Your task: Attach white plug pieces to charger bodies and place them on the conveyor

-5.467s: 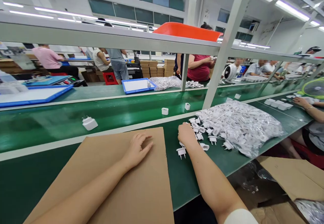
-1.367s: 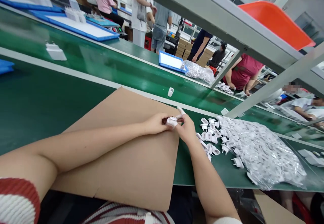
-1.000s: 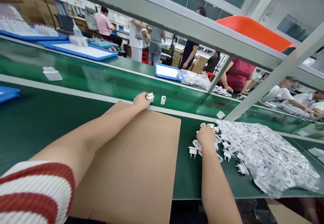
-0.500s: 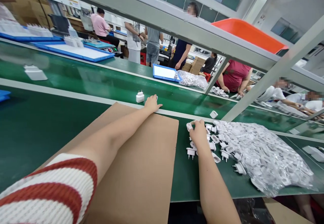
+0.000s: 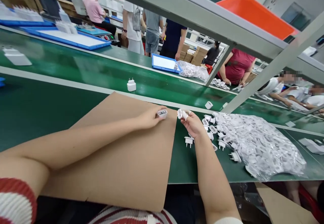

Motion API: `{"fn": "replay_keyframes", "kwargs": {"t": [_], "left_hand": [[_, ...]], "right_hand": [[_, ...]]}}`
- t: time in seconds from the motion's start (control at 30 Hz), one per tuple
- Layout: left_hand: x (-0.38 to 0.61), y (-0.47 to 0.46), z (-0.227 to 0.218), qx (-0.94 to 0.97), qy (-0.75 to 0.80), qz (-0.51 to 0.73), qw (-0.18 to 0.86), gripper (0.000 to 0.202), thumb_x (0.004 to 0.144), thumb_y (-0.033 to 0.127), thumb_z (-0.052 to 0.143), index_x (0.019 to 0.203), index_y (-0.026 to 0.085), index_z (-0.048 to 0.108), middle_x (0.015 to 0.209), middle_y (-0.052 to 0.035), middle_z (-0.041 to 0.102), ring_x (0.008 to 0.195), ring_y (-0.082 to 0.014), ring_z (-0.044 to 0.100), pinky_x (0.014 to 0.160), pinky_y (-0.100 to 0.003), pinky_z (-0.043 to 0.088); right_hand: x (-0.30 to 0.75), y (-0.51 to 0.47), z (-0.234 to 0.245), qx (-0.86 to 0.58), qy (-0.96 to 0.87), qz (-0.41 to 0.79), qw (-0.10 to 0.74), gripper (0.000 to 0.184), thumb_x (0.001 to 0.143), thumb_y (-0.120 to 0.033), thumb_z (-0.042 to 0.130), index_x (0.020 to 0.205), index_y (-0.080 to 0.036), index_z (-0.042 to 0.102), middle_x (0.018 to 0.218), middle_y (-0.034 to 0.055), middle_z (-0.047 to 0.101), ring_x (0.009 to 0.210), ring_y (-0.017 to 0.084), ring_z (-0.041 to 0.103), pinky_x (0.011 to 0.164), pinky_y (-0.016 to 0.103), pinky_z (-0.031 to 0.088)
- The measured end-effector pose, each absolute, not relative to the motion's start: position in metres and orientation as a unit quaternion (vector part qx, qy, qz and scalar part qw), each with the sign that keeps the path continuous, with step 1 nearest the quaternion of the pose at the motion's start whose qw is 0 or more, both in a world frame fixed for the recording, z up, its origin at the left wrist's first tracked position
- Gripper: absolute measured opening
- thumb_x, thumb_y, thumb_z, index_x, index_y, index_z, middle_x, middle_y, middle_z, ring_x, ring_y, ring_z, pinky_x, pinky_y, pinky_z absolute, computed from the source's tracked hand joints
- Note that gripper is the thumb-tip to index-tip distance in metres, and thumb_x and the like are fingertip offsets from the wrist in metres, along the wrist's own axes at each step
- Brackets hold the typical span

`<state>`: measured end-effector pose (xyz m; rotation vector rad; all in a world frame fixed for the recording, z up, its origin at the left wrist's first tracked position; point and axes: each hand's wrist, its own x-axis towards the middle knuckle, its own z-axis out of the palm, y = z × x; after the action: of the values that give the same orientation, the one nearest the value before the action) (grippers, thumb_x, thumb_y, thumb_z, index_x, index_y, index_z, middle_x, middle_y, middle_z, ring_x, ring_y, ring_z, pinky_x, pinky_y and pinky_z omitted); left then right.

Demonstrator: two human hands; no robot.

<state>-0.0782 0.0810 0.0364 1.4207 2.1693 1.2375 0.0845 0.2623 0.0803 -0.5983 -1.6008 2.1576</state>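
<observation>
Above the cardboard sheet (image 5: 126, 153), my left hand (image 5: 150, 117) is closed round a white charger housing (image 5: 162, 114), its open end turned up and to the right. Just to the right, my right hand (image 5: 193, 125) pinches a white plug cap (image 5: 180, 113) between thumb and fingers. A small gap separates the two parts. Loose plug caps (image 5: 188, 140), some with their two pins showing, lie beside and beyond my right wrist. On the green conveyor belt, a whole white charger (image 5: 131, 85) stands with its pins up.
A clear plastic bag (image 5: 260, 146) full of plug caps lies on the right. White housings (image 5: 209, 105) ride the belt near a slanting metal post (image 5: 268, 65). Blue trays (image 5: 98, 45) stand across the belt. An orange bin (image 5: 255, 16) rests on the overhead shelf. Several people work beyond.
My left hand has come back from the belt with a charger housing. My right hand has lifted a plug cap from the pile and moved left. The standing charger has shifted left.
</observation>
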Motion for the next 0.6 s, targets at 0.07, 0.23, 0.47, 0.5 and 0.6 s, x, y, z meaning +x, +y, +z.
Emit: {"fn": "replay_keyframes", "kwargs": {"t": [0.07, 0.23, 0.47, 0.5, 0.6], "left_hand": [[-0.061, 0.07, 0.031, 0.507, 0.73, 0.433, 0.148, 0.06, 0.09, 0.039, 0.059, 0.146, 0.018, 0.057, 0.145, -0.0138, 0.063, 0.117, -0.0308, 0.066, 0.106, -0.045, 0.052], [-0.044, 0.061, 0.021, 0.488, 0.715, 0.472, 0.171, 0.071, 0.084, 0.043, 0.07, 0.148, 0.019, 0.052, 0.149, -0.0163, 0.058, 0.125, -0.0322, 0.063, 0.104, -0.045, 0.053], [-0.045, 0.059, 0.021, 0.491, 0.703, 0.485, 0.169, 0.036, 0.087, 0.046, 0.07, 0.113, 0.021, 0.072, 0.106, -0.008, 0.073, 0.093, -0.0256, 0.068, 0.084, -0.038, 0.055], [-0.045, 0.059, 0.021, 0.49, 0.696, 0.494, 0.179, 0.037, 0.086, 0.046, 0.071, 0.114, 0.021, 0.072, 0.106, -0.0077, 0.073, 0.093, -0.0253, 0.068, 0.083, -0.038, 0.055], [-0.046, 0.06, 0.021, 0.473, 0.675, 0.527, 0.207, 0.041, 0.084, 0.045, 0.074, 0.116, 0.02, 0.071, 0.109, -0.008, 0.074, 0.095, -0.0252, 0.07, 0.083, -0.036, 0.056]], "right_hand": [[0.085, 0.256, 0.082, -0.199, -0.585, 0.764, 0.188, 0.052, 0.05, -0.037, 0.096, 0.095, -0.023, 0.074, 0.089, -0.0003, 0.074, 0.072, 0.013, 0.063, 0.064, 0.025, 0.051], [0.082, 0.243, 0.078, -0.183, -0.642, 0.72, 0.188, 0.042, 0.057, -0.032, 0.089, 0.096, -0.022, 0.076, 0.081, -0.0003, 0.073, 0.066, 0.012, 0.06, 0.06, 0.025, 0.046], [0.079, 0.228, 0.075, -0.163, -0.702, 0.67, 0.178, 0.028, 0.067, -0.038, 0.086, 0.084, -0.019, 0.075, 0.072, 0.0011, 0.07, 0.062, 0.013, 0.056, 0.061, 0.029, 0.045], [0.079, 0.226, 0.076, -0.158, -0.701, 0.673, 0.175, 0.03, 0.067, -0.04, 0.087, 0.085, -0.02, 0.075, 0.074, 0.0015, 0.071, 0.064, 0.013, 0.058, 0.064, 0.03, 0.048], [0.08, 0.223, 0.078, -0.149, -0.702, 0.675, 0.171, 0.04, 0.061, -0.039, 0.092, 0.093, -0.022, 0.076, 0.085, 0.0027, 0.075, 0.075, 0.016, 0.065, 0.078, 0.035, 0.056]]}}
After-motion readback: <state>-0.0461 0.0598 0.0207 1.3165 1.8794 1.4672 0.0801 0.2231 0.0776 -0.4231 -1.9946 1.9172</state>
